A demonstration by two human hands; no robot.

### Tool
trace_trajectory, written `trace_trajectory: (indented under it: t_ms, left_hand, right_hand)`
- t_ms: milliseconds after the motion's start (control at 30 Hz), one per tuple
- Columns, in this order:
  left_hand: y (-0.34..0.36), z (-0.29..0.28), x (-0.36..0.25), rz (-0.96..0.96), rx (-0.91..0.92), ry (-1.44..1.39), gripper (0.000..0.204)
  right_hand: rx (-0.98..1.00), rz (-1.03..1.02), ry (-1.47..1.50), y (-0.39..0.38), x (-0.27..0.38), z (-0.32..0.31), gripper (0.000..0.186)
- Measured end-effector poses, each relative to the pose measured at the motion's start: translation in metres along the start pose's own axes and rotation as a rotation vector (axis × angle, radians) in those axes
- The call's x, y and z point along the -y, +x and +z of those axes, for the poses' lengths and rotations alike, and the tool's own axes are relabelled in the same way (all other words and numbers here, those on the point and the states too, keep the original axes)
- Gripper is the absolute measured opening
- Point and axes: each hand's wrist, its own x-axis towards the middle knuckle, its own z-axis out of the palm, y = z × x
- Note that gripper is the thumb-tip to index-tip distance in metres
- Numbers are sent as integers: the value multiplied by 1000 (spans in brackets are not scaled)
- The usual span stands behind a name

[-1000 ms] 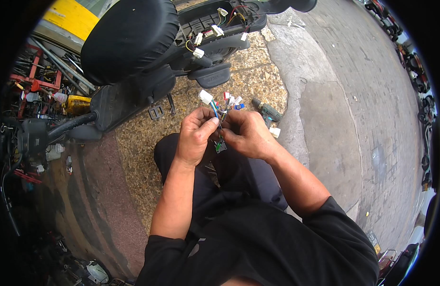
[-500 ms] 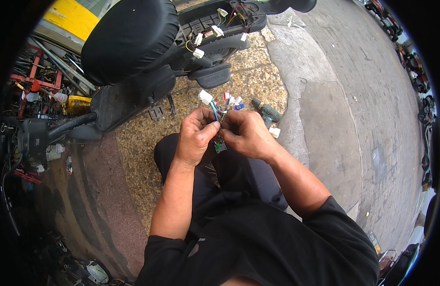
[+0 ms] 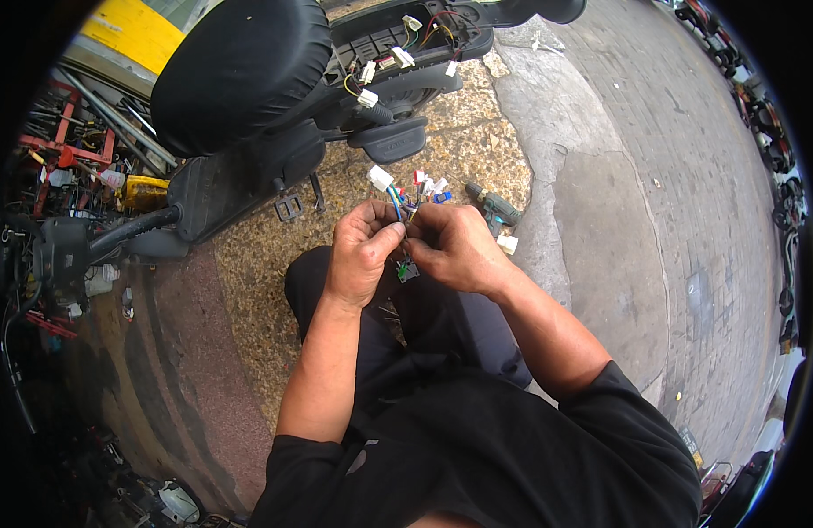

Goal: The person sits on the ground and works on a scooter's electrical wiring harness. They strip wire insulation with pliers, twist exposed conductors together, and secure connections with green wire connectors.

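Above my knees, my left hand (image 3: 368, 245) and my right hand (image 3: 457, 245) meet with thumbs and fingertips pinched on the wires (image 3: 396, 204) of a wiring harness. A white connector (image 3: 380, 179) tops the blue and green wires beside my left fingers. Beyond my right fingers cluster small white connectors (image 3: 435, 186), a red-and-white one (image 3: 419, 177) and a blue one (image 3: 443, 198). Below the hands hangs a dark piece with a green part (image 3: 404, 271). Exactly what the fingertips press on is hidden. Another white connector (image 3: 508, 244) shows past my right wrist.
A scooter with a black seat (image 3: 239, 75) lies ahead on the left; its open body holds loose wires with white connectors (image 3: 402, 58). A cordless drill (image 3: 494, 207) rests on the ground near my right hand. Tools and parts (image 3: 81, 167) crowd the left side. Grey paving (image 3: 679, 202) runs along the right.
Both hands stay almost in place, still pinching the wires. The wires and the white connector between them shift very slightly.
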Motion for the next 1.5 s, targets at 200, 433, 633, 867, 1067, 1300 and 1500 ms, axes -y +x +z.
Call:
trace_trajectory:
  t_ms: [200,433,633,867,1067,1300,1500]
  left_hand:
    - [0,0,0,7,12,17,7]
    - [1,-2,4,41,30,50,10]
    - [-1,0,0,12,14,50,10]
    - [-1,2,-3,25,-8,98,15]
    - [1,9,-8,7,-50,155,33]
    - [1,7,-7,-13,-12,112,37]
    - [-8,11,-2,93,-25,296,39]
  right_hand:
    - [-2,-6,-7,0,0,0,14]
    - [1,2,-7,0,-1,1,15]
    - [59,28,117,1,-4,-8,18]
    - [84,183,266,14,-9,-22,10]
    - [204,146,364,29,-10,-25,11]
    - [320,167,387,35,-11,-25,13]
    - [285,198,384,33,-15,-25,15]
